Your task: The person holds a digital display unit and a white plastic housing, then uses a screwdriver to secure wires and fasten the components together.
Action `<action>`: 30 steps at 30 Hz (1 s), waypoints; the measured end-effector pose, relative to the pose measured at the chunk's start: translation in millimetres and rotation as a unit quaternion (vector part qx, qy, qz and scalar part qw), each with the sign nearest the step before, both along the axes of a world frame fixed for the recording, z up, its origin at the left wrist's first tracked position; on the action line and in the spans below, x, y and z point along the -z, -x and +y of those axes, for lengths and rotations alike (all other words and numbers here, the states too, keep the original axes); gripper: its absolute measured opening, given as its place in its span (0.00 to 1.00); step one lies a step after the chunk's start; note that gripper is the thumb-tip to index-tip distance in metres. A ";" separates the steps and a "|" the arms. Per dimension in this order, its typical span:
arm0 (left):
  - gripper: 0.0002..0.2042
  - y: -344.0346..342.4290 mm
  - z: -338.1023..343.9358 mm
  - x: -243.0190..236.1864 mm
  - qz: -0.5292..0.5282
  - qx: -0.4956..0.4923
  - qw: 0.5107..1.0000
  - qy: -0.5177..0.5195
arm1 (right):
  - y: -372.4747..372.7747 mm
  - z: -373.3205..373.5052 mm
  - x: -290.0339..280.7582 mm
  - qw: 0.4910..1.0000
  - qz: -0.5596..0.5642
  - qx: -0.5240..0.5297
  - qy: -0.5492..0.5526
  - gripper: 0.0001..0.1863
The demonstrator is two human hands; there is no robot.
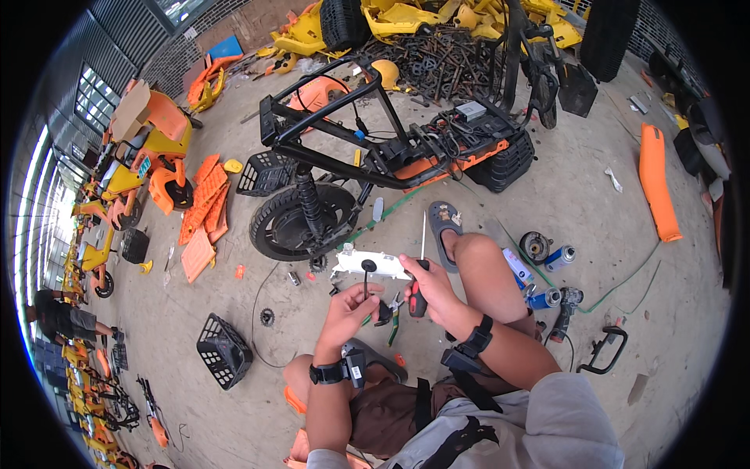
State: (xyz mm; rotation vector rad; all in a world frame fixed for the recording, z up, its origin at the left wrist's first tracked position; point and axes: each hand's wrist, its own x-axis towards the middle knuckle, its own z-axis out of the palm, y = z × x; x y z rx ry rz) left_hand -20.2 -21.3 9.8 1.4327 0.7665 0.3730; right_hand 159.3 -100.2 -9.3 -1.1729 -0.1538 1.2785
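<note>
My left hand [344,314] pinches a thin black cord [366,284], which runs up to a round black piece [369,266] against a white plastic part [387,266]. A small black piece [383,314] shows beside those fingers; its kind is hard to tell. In my right hand [439,297] is a screwdriver with a red and black handle [418,302]. Its long shaft points away from me, and the fingers wrap round the handle near the white part's right end. Pliers with green handles [394,328] lie on the floor just below, between my hands.
Ahead stands a stripped black scooter frame [336,156] with its wheel [273,227]. Spray cans [559,258] and a power drill [566,313] are at my right, a black basket [223,352] at my left. Yellow scooters [148,148] line the left; a person [62,316] is beyond.
</note>
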 end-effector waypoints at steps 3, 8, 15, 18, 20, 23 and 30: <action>0.19 0.1 1.5 -1.5 -0.137 0.018 0.985 0.104 | -1.3 0.1 4.6 0.998 0.064 0.003 -0.013 0.21; 0.36 -0.8 3.2 -3.0 -0.256 -0.025 0.953 0.160 | 2.8 -2.2 12.6 0.996 0.073 -0.013 -0.040 0.18; 0.39 -2.6 7.5 -0.2 -0.298 -0.072 0.924 0.227 | 14.2 -6.4 9.4 0.989 0.023 -0.132 -0.060 0.13; 0.36 -4.2 6.7 -2.6 -0.302 -0.097 0.923 0.218 | 19.8 -7.1 7.9 0.983 0.009 -0.173 -0.058 0.16; 0.35 -4.9 6.5 -3.4 -0.289 -0.114 0.929 0.200 | 22.7 -8.6 9.5 0.977 0.018 -0.203 -0.067 0.18; 0.34 -4.3 6.9 -2.2 -0.272 -0.125 0.935 0.191 | 24.0 -8.5 9.6 0.975 0.014 -0.205 -0.085 0.19; 0.36 -4.8 7.3 7.6 -0.200 -0.122 0.959 0.162 | 16.2 -4.5 10.5 0.977 0.036 -0.169 -0.122 0.20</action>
